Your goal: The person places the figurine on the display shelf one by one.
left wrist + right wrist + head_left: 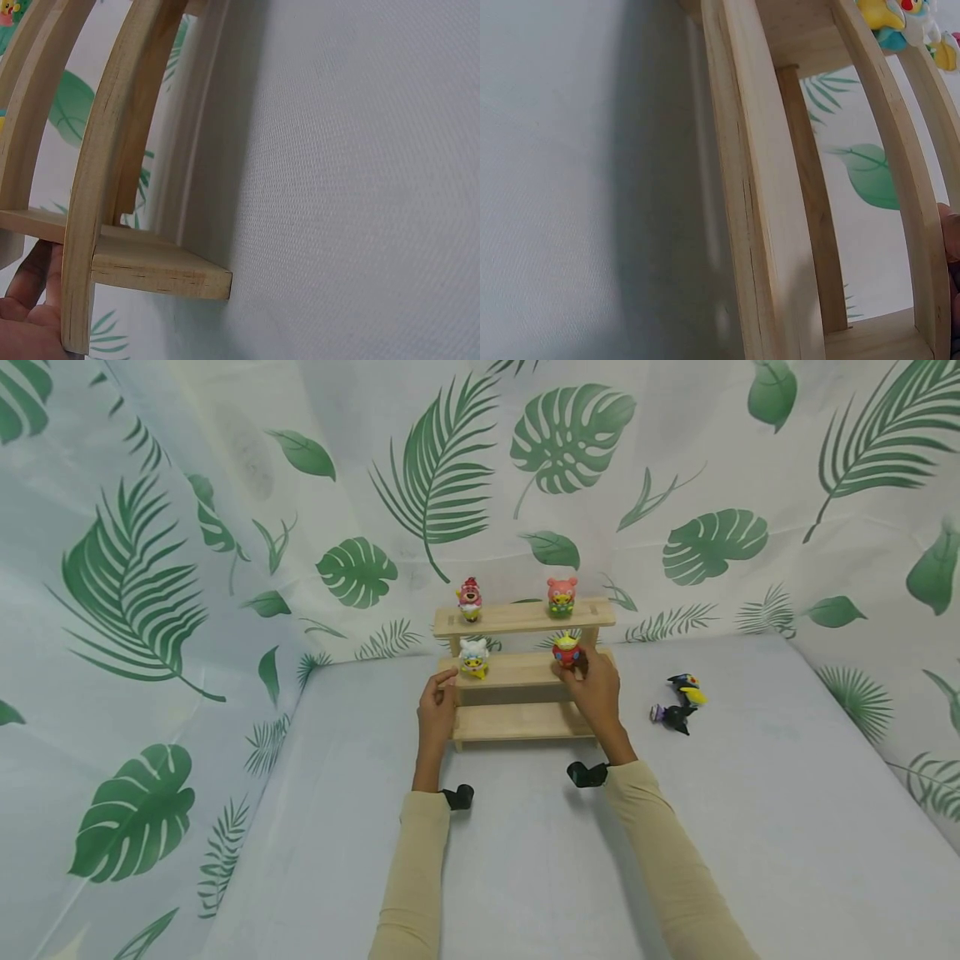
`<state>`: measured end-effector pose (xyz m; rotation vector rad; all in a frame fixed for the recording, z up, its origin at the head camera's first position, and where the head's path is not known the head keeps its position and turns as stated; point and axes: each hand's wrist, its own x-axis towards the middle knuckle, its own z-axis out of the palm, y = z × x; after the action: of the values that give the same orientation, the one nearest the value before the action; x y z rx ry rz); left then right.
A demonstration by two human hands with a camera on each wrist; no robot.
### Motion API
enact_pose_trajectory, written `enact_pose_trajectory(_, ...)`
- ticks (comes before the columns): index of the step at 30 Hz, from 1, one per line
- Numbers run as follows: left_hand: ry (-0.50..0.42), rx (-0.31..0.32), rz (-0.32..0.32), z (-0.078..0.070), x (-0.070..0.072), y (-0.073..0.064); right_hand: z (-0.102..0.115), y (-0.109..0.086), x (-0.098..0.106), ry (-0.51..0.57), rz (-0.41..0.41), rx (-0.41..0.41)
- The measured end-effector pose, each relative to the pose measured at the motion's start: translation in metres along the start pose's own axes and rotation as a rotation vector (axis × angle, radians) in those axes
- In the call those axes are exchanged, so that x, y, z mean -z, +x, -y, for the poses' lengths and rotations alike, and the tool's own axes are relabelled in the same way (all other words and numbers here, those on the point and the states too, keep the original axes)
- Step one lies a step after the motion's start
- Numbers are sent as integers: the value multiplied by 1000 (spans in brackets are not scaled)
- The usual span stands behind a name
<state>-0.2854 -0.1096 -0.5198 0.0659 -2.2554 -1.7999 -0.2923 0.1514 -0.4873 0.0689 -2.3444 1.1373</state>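
A three-tier wooden display shelf (517, 722) stands on the table with small figurines on its upper two tiers. My right hand (597, 693) pinches a red figurine with a yellow top (567, 652) at the right of the middle tier. At that tier's left end, my left hand (437, 714) holds the shelf's side, with fingers (30, 277) by the wooden frame in the left wrist view. A white-hooded yellow figurine (474, 658) stands close to it. Above are a pink bear figurine (469, 600) and a pink-hooded figurine (562, 597). In the right wrist view, the right hand shows only at the edge.
On the table (750, 827) right of the shelf lie a black figurine with a purple part (675, 718) and a black-and-yellow one (686, 687). A leaf-patterned cloth (465, 468) hangs behind and along the sides. The lowest tier holds no figurine.
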Motion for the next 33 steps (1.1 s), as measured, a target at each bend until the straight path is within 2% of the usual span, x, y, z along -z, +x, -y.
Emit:
enact_pose_trajectory(16, 4, 4, 5, 2, -1, -1, 4, -2, 4, 5, 16, -25)
enact_pose_trajectory(33, -1, -21, 3, 2, 0, -1, 3, -1, 2, -1, -11, 15)
